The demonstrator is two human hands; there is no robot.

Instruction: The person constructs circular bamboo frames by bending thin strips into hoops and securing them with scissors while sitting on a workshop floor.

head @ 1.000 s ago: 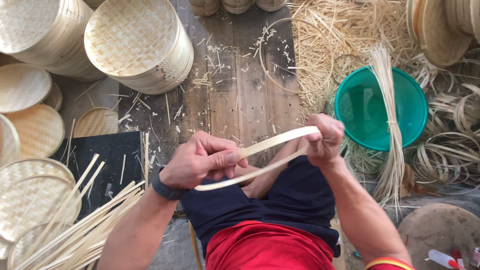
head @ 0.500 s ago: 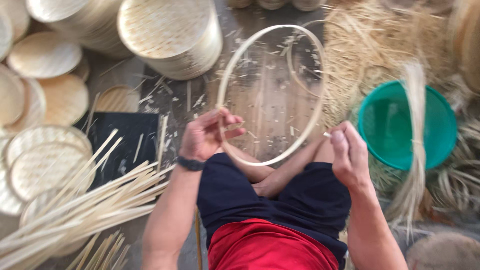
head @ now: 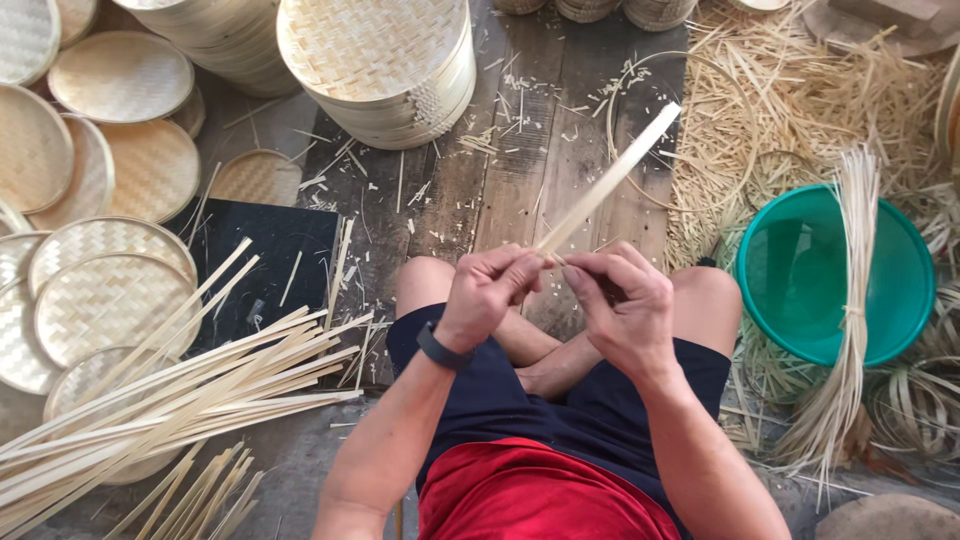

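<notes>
Bamboo strip (head: pixel 607 180) pinched at its near end by both hands, above the person's crossed legs.

The bamboo strip's long axis runs from the hands out toward about 1 o'clock, its free end reaching over the wooden boards (head: pixel 520 190) beside a thin bamboo hoop (head: pixel 655 75). The left hand (head: pixel 490 295) grasps the strip's near end between thumb and fingers; the right hand (head: pixel 620 305), touching it at 3 o'clock, is curled closed on the same end. The green basin (head: pixel 900 290) lies at 3 o'clock, the loose slats (head: pixel 200 385) at 8 o'clock.
</notes>
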